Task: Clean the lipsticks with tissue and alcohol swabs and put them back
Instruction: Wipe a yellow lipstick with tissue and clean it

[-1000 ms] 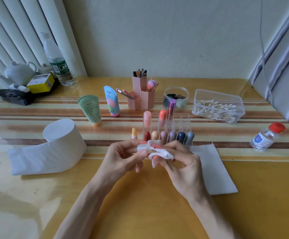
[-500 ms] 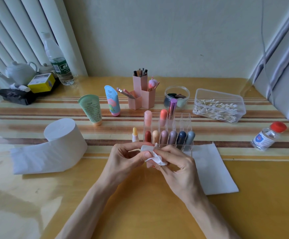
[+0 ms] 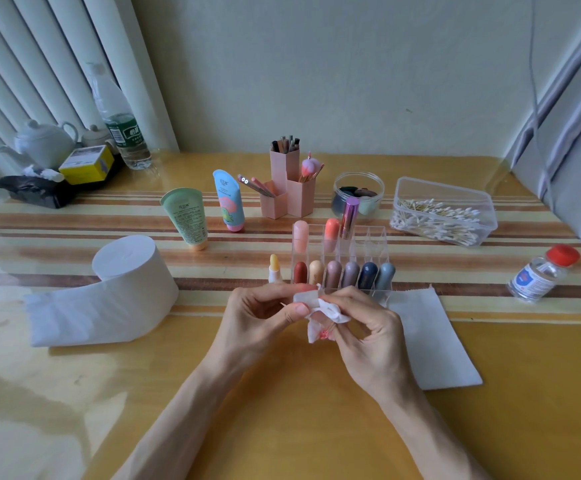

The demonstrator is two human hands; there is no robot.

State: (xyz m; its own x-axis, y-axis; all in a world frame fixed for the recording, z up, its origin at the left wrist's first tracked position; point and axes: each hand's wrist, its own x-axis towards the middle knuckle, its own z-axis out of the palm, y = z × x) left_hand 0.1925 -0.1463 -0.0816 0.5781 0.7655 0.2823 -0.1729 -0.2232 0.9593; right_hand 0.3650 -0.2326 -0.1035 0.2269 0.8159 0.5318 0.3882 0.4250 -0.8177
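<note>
My left hand (image 3: 259,317) and my right hand (image 3: 368,336) meet just in front of the clear organizer (image 3: 381,233). Between their fingertips is a crumpled white tissue (image 3: 320,306) with a red smear at its lower end. It is wrapped around a lipstick that is almost wholly hidden; my left fingers pinch that end and my right fingers press the tissue. Several capped lipsticks (image 3: 334,273) stand in the organizer's front row, three more behind. A yellow-tipped lipstick (image 3: 274,268) stands alone left of the organizer.
A flat tissue sheet (image 3: 431,341) lies right of my hands. A toilet roll (image 3: 133,271) sits left, a red-capped alcohol bottle (image 3: 541,275) far right, and a box of cotton swabs (image 3: 445,216) behind. Tubes, pink brush holders (image 3: 287,192) and a jar stand further back.
My fingers have worked the tissue around the hidden lipstick; the tissue now hangs lower and shows a red smear. Both hands stay in about the same place.
</note>
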